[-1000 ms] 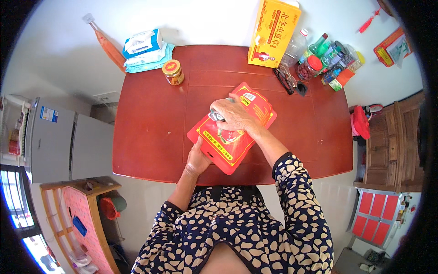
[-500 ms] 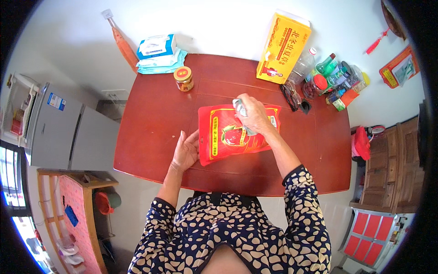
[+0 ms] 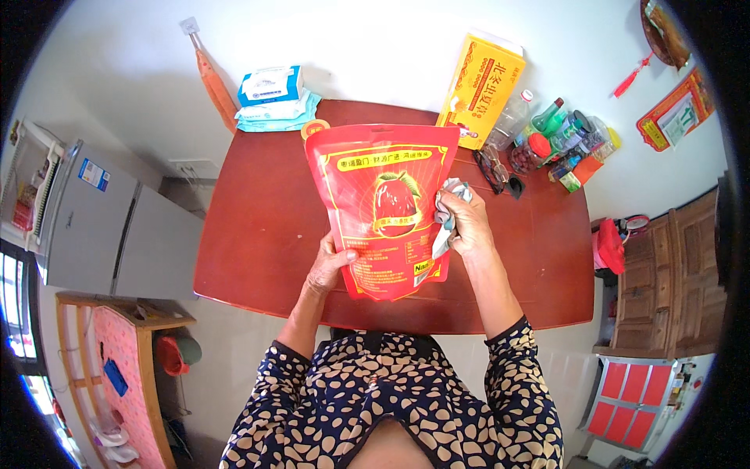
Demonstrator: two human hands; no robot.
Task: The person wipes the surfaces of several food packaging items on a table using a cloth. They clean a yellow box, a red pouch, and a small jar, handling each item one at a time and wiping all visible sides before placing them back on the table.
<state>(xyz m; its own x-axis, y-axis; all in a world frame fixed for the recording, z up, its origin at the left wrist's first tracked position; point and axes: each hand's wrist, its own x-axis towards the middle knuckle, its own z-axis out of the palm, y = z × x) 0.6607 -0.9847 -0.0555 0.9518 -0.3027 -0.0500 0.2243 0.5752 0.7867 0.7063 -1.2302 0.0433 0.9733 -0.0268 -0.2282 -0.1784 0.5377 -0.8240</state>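
Observation:
A red pouch bag (image 3: 375,187) with a printed red fruit picture stands raised over the table, its printed face toward me. My left hand (image 3: 330,264) grips its lower left edge, the thumb on the front and the other fingers hidden behind. In my right hand (image 3: 469,224), a crumpled pale cloth (image 3: 448,209) is bunched at the right side of the pouch. The pouch covers most of a jar whose round gold-and-red lid (image 3: 316,127) peeks out behind its upper left corner.
On the reddish-brown table (image 3: 254,227), packs of tissues and wipes (image 3: 273,98) sit at the far left. A tall yellow box (image 3: 480,90), eyeglasses (image 3: 494,168), a lidded red jar (image 3: 531,152) and several bottles (image 3: 551,117) crowd the far right.
The pouch has been lifted off the table and turned upright toward me. My left hand now grips its lower left edge; my right hand with the cloth moved from its face to its right side.

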